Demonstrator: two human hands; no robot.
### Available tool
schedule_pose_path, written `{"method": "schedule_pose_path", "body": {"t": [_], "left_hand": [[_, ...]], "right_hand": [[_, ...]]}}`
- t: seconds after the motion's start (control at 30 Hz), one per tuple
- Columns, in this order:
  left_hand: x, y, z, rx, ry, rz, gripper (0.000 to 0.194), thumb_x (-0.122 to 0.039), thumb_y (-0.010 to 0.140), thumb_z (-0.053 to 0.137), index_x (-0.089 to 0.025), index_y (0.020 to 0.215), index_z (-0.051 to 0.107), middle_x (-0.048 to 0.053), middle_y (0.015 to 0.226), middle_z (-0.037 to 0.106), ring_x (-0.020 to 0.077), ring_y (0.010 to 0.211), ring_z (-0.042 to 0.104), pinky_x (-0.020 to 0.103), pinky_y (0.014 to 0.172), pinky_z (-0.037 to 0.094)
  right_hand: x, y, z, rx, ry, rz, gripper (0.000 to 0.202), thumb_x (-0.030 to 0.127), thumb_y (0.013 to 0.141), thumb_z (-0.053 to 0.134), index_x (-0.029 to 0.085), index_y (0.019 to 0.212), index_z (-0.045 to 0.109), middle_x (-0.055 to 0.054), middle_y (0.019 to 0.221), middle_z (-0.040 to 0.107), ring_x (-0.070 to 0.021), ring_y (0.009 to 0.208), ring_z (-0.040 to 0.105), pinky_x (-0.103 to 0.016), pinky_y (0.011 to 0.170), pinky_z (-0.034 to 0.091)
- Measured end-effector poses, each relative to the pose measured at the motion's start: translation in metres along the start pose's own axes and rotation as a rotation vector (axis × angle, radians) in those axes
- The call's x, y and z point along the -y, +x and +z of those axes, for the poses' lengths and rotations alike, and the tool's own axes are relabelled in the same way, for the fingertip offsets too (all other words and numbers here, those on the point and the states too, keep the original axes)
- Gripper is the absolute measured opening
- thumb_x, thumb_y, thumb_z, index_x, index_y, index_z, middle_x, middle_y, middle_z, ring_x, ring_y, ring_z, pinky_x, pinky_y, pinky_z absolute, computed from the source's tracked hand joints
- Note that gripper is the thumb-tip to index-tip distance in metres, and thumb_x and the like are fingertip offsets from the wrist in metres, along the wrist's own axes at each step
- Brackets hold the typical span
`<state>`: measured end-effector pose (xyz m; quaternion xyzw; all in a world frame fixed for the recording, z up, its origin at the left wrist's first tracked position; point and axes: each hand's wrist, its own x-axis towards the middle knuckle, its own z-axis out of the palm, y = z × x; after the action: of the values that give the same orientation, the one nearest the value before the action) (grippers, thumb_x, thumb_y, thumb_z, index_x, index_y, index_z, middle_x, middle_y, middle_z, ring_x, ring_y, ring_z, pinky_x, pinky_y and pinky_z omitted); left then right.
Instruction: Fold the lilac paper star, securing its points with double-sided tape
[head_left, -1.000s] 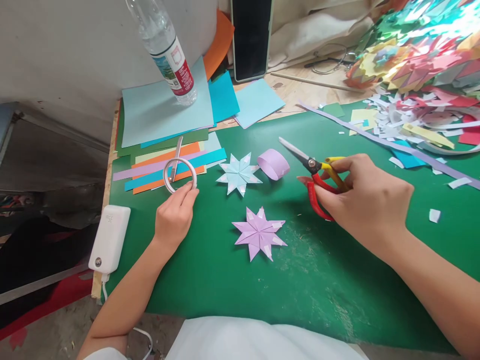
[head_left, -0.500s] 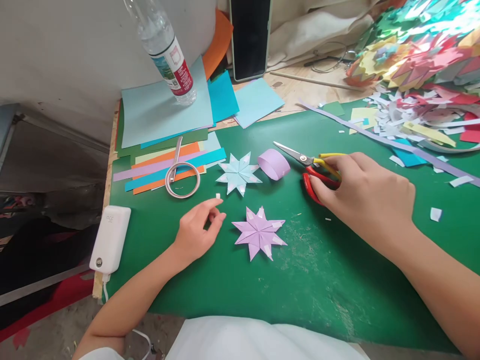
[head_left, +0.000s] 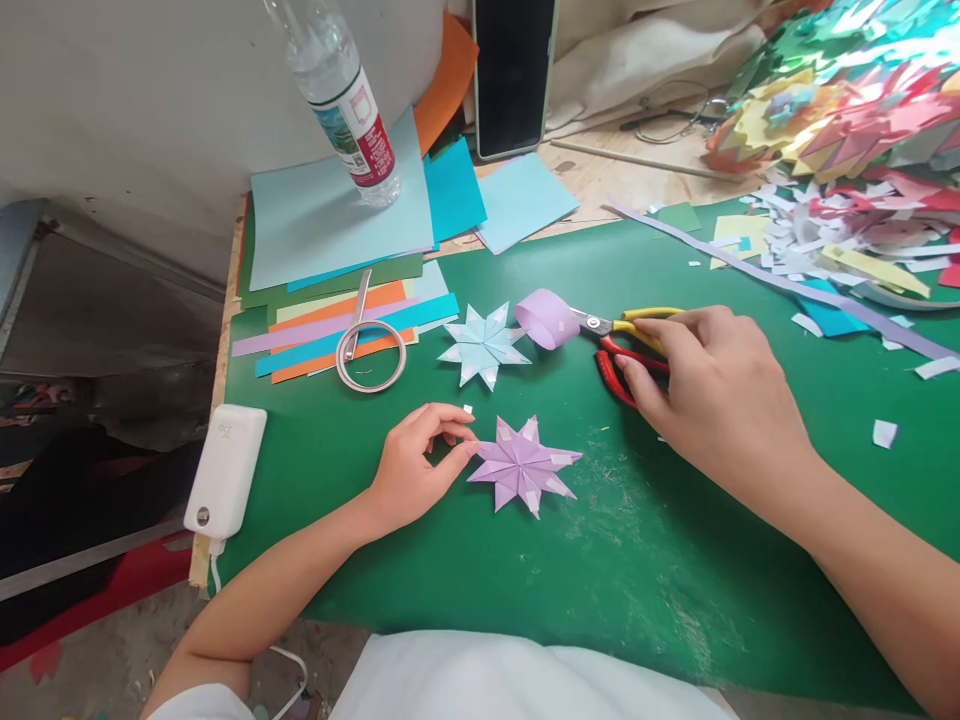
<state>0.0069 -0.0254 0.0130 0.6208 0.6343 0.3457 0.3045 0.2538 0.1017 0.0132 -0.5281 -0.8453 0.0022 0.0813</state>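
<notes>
My left hand (head_left: 420, 468) pinches the left point of a purple folded-paper star (head_left: 519, 464) lying flat on the green mat. A small white scrap (head_left: 468, 408) shows at my left index fingertip. My right hand (head_left: 724, 400) has its thumb and fingers closed at the red and yellow handles of a pair of scissors (head_left: 630, 345). Their blade tips are hidden by a purple paper loop (head_left: 547, 320), perhaps tucked into it. Beside the loop rests a light blue paper star (head_left: 484, 346) with pale tape pieces on its points.
A tape roll (head_left: 370, 378) overlaps coloured paper strips (head_left: 300, 345) on the left. Behind stand a water bottle (head_left: 356, 140) on paper sheets and a phone (head_left: 512, 80). A power bank (head_left: 225, 470) lies at the left edge. Paper scraps (head_left: 810, 235) and folded paper pieces (head_left: 847, 110) fill the right.
My left hand has moved right and taken the purple star's left point. My right hand has shifted left with the scissors, whose blades now meet the purple loop.
</notes>
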Motion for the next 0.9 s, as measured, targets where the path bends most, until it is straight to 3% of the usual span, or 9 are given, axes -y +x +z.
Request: {"method": "schedule_pose_path", "body": {"t": [0.17,0.27,0.37,0.43,0.5,0.6,0.67,0.77,0.9], "left_hand": [[-0.001,0.000,-0.005,0.029,-0.164,-0.110,0.018,-0.019,0.082,0.067,-0.020,0.098,0.059,-0.001,0.077,0.073,0.0099,0.066,0.060,0.021,0.061,0.043],[-0.003,-0.001,-0.006,0.077,-0.255,-0.187,0.019,-0.018,0.081,0.068,-0.020,0.098,0.058,-0.001,0.077,0.073,0.0094,0.068,0.062,0.020,0.063,0.043],[-0.006,-0.004,-0.005,0.112,-0.316,-0.213,0.018,-0.018,0.081,0.068,-0.020,0.095,0.058,-0.002,0.075,0.072,0.0086,0.067,0.061,0.019,0.062,0.042],[-0.007,-0.007,-0.003,0.120,-0.337,-0.216,0.018,-0.017,0.080,0.069,-0.020,0.094,0.058,-0.003,0.074,0.073,0.0083,0.067,0.061,0.019,0.062,0.042],[-0.009,-0.009,-0.001,0.113,-0.339,-0.210,0.019,-0.017,0.079,0.071,-0.020,0.093,0.059,-0.002,0.074,0.073,0.0084,0.066,0.062,0.019,0.062,0.043],[-0.011,-0.011,0.002,0.111,-0.329,-0.186,0.020,-0.017,0.078,0.072,-0.019,0.093,0.060,-0.002,0.074,0.074,0.0093,0.067,0.065,0.020,0.063,0.043],[-0.012,-0.012,0.003,0.115,-0.320,-0.154,0.019,-0.016,0.078,0.072,-0.019,0.093,0.060,-0.001,0.074,0.074,0.0102,0.067,0.066,0.021,0.063,0.044],[-0.011,-0.013,0.004,0.112,-0.298,-0.073,0.015,-0.017,0.080,0.071,-0.018,0.091,0.061,0.000,0.072,0.072,0.0108,0.066,0.065,0.022,0.063,0.045],[-0.008,-0.013,0.003,0.012,-0.153,0.149,0.009,-0.025,0.089,0.062,-0.017,0.092,0.064,0.005,0.091,0.065,0.0109,0.072,0.060,0.024,0.063,0.048]], "right_hand": [[-0.004,-0.001,0.003,-0.089,0.000,-0.040,0.043,0.030,0.084,0.050,0.006,0.117,0.060,-0.020,0.107,0.057,-0.0307,0.093,0.054,-0.042,0.079,0.049],[-0.003,-0.001,-0.004,-0.336,0.086,-0.096,0.034,0.022,0.079,0.054,0.010,0.110,0.058,-0.020,0.105,0.060,-0.0313,0.098,0.057,-0.042,0.079,0.051],[0.009,-0.008,-0.015,-0.542,0.344,-0.246,0.019,0.017,0.078,0.059,0.018,0.096,0.055,-0.011,0.089,0.065,-0.0231,0.086,0.063,-0.034,0.074,0.053],[0.023,-0.018,-0.020,-0.438,0.556,-0.322,0.016,0.020,0.080,0.063,0.021,0.093,0.054,-0.005,0.082,0.065,-0.0163,0.074,0.063,-0.028,0.066,0.053],[0.039,-0.030,-0.023,-0.158,0.760,-0.309,0.018,0.030,0.082,0.067,0.021,0.093,0.056,-0.003,0.081,0.066,-0.0127,0.068,0.062,-0.024,0.061,0.052],[0.061,-0.044,-0.021,0.243,1.071,-0.167,0.025,0.036,0.079,0.070,0.021,0.095,0.059,-0.001,0.079,0.069,-0.0121,0.067,0.064,-0.021,0.060,0.054],[0.070,-0.048,-0.019,0.425,1.152,-0.070,0.018,0.035,0.081,0.067,0.020,0.091,0.061,0.000,0.076,0.070,-0.0113,0.064,0.064,-0.021,0.058,0.053],[0.075,-0.049,-0.017,0.555,1.201,-0.016,0.015,0.034,0.085,0.062,0.019,0.083,0.063,0.001,0.069,0.069,-0.0087,0.055,0.060,-0.018,0.049,0.045],[0.075,-0.049,-0.014,0.576,1.220,0.050,0.016,0.034,0.085,0.063,0.019,0.080,0.064,0.002,0.065,0.067,-0.0075,0.050,0.056,-0.018,0.046,0.042]]}}
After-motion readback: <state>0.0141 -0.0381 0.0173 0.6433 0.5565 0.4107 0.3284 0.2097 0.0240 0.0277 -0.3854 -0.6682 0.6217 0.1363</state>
